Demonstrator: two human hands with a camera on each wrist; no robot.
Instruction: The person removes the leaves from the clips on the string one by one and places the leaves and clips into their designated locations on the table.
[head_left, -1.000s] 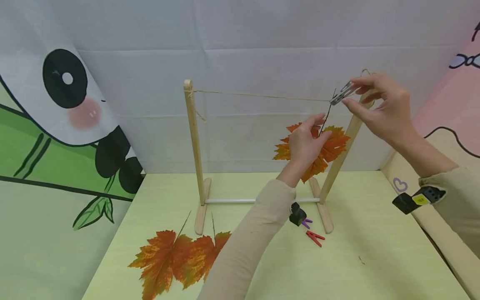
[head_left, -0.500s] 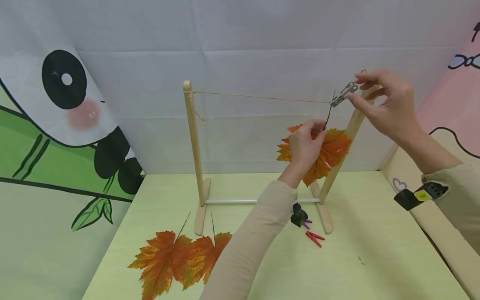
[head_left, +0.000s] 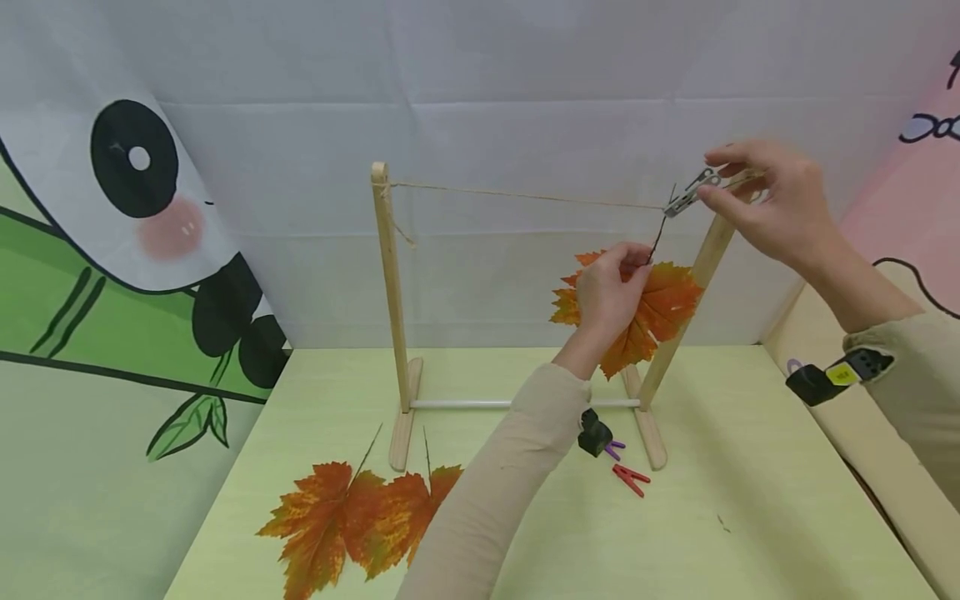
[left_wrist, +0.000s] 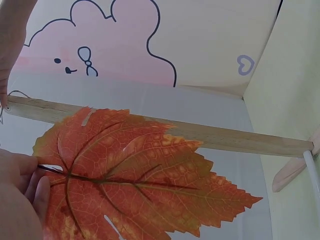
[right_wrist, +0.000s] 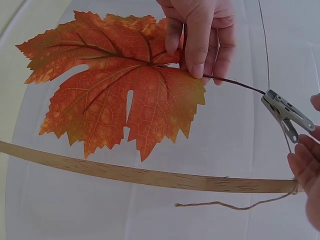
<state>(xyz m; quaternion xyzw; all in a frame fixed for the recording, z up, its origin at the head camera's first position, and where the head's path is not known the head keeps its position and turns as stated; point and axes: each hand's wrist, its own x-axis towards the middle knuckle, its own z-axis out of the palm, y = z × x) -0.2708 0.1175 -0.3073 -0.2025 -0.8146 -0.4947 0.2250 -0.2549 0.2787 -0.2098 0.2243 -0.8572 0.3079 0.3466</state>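
Note:
My left hand (head_left: 611, 292) pinches the dark stem of an orange artificial maple leaf (head_left: 663, 304), which hangs below the twine (head_left: 525, 195). Higher up the stem, a metal clothespin (right_wrist: 286, 111) bites on the twine and stem together, its handles spread apart. Around the handle end, my right hand (head_left: 783, 196) has its thumb and fingers parted, the thumb tip right beside the clothespin. In the left wrist view the leaf's broad face fills the middle, with my left fingers (left_wrist: 30, 185) at its stem base.
A wooden frame with a left post (head_left: 390, 292) and right post (head_left: 678, 317) carries the twine; a white bar (head_left: 461, 404) joins its feet. Two more maple leaves (head_left: 315, 521) lie front left on the table (head_left: 600, 550). A red clothespin (head_left: 630, 480) and purple clothespin (head_left: 615, 450) lie near the right foot.
My right fingers have eased apart from the metal clothespin, which stays on the twine. My left hand has slid slightly down the stem, and the leaf hangs a little lower.

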